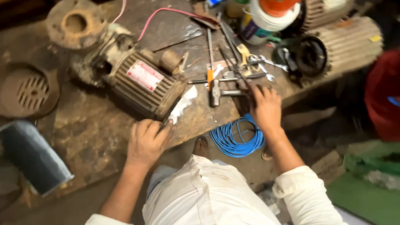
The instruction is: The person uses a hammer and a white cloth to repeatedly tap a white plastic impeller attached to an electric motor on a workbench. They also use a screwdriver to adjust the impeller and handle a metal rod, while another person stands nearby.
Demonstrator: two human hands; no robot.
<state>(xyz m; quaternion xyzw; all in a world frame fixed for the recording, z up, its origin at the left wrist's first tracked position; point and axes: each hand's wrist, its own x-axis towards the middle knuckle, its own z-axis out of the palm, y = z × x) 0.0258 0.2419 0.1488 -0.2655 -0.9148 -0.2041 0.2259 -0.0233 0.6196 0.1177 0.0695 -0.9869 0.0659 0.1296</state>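
Workbench [92, 130] seen from above, ribbed electric motor [135, 79] lying on it, left hand [146, 141] curled shut at the motor's near end, right hand [266, 106] fingers spread over scattered hand tools [228, 84], not gripping, blue wire coil [236, 137] just below.

Blue wire coil [236, 138] below bench edge; rusty grille [22, 91] left; ribbed motors [347, 44] right.

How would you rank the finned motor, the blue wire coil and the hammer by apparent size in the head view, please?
1. Finned motor, clearly largest.
2. Blue wire coil, lying lower than the bench, so its true size may be greater.
3. Hammer, smallest, by the right hand.
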